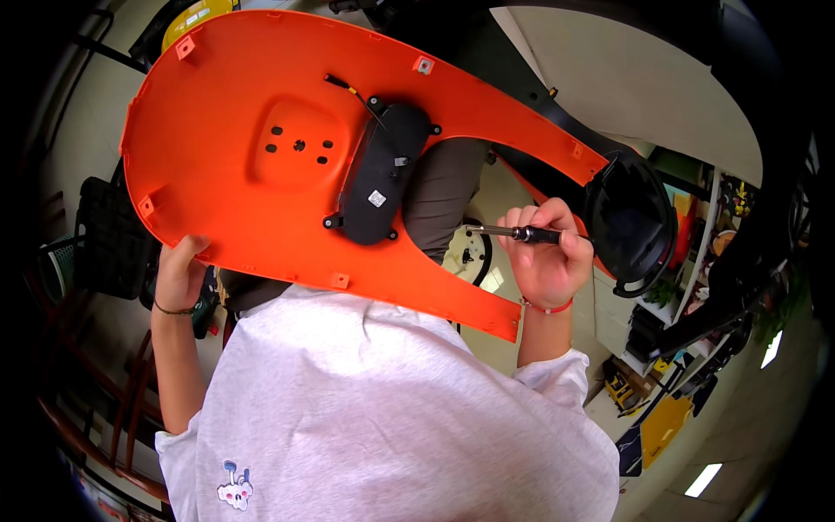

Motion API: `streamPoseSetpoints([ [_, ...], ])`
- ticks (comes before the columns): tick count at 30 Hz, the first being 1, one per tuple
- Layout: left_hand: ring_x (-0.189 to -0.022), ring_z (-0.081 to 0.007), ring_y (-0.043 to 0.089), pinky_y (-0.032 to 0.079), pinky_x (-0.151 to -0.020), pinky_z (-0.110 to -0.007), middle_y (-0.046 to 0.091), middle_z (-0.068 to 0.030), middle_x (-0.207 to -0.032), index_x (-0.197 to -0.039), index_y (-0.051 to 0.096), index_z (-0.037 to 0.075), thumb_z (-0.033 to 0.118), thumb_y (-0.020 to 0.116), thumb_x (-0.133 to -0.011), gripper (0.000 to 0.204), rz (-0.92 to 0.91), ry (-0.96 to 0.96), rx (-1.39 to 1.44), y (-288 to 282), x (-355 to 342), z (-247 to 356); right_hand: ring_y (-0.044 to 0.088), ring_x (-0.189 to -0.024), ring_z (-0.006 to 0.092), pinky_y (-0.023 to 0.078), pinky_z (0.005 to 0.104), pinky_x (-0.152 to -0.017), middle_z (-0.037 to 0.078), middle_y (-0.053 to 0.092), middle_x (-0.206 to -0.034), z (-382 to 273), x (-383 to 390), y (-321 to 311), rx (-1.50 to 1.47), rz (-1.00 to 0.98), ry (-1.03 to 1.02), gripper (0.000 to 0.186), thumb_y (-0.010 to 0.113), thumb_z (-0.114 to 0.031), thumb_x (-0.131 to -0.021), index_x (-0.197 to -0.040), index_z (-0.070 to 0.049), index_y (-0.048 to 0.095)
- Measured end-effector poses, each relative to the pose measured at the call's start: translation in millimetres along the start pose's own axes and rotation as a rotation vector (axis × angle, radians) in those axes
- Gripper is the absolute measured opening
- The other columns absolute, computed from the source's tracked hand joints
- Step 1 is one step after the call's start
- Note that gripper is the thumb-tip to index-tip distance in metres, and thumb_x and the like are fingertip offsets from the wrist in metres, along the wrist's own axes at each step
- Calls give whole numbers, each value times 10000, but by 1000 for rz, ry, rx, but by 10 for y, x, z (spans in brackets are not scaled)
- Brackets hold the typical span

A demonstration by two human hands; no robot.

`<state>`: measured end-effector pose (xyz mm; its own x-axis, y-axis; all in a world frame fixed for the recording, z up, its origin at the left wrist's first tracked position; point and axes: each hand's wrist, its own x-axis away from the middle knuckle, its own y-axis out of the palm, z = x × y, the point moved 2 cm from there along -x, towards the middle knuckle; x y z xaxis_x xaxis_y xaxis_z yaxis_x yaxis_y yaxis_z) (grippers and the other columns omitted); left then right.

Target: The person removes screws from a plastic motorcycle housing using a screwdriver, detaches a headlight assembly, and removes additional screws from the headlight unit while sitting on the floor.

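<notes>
A large orange plastic panel (230,104), with two prongs toward the right, lies tilted across my lap with its inner side up. My left hand (181,274) grips its lower left edge, thumb on top. In my right hand (552,265) is a screwdriver (535,235) with a black handle, its shaft pointing left into the gap between the prongs. The tip touches no part of the panel. On the panel sits a long black housing (378,183) with mounting tabs at its corners. A short black cable (352,90) with a plug runs from its upper end.
A round black part (631,226) stands close to my right hand. Beneath the gap shows a round white stool seat (465,258). Shelves with assorted items (687,252) line the right side. An open black case (109,235) is at the left, and a yellow object (187,19) behind the panel.
</notes>
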<state>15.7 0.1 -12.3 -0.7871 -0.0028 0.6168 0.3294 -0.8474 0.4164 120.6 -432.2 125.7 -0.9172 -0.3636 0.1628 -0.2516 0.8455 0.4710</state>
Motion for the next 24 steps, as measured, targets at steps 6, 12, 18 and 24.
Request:
streamPoseSetpoints([
  [6, -1214, -230, 540, 437, -1015, -379, 539, -93, -1332, -1388, 409, 9, 103, 561, -900, 520, 46, -45, 61, 229, -14, 150, 441, -619, 142, 341, 298, -625, 66, 545, -660, 197, -264, 242, -187, -114, -36, 294, 458, -314, -919, -981, -56, 584],
  [12, -1253, -229, 510, 423, -1033, -373, 518, -101, -1362, -1396, 401, -8, 170, 587, -924, 538, -37, -84, 3, 406, -168, 312, 394, -619, 110, 312, 265, -609, -18, 459, -601, 442, -401, 550, -653, -89, 141, 240, 438, -292, -958, -945, -151, 632],
  [18, -1230, -215, 529, 419, -1029, -359, 538, -96, -1343, -1385, 417, -20, 183, 597, -931, 529, -45, -124, 11, 411, -306, 388, 368, -573, 108, 297, 254, -579, -21, 403, -575, 655, -418, 735, -793, -6, 206, 213, 504, -300, -954, -959, -136, 639],
  [24, -1208, -196, 543, 421, -1020, -335, 562, -94, -1314, -1354, 453, -34, 181, 594, -939, 488, -28, -70, 16, 540, -270, 417, 565, -715, 141, 467, 267, -643, 103, 610, -842, 505, -265, 789, 248, 171, 148, 202, 575, -58, -881, -1062, 18, 620],
])
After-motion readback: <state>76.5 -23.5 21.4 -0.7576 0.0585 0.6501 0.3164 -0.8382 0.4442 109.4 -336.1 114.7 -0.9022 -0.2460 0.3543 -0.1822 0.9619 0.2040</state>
